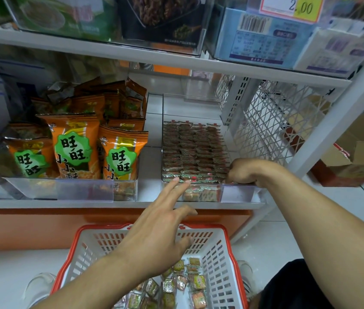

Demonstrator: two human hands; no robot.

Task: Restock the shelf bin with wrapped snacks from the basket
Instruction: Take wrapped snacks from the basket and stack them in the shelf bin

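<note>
Clear plastic walls keep the shelf bin tidy, so the wrapped snacks stand in close rows that face the front. Right hand curls at the bin's front right corner, fingers bent down among the packets; whether they pinch one I cannot tell. Left hand reaches up with straight, spread fingers touching the front row, probably to steady it. More snacks lie loose in the red and white basket on the floor below, within easy reach.
</note>
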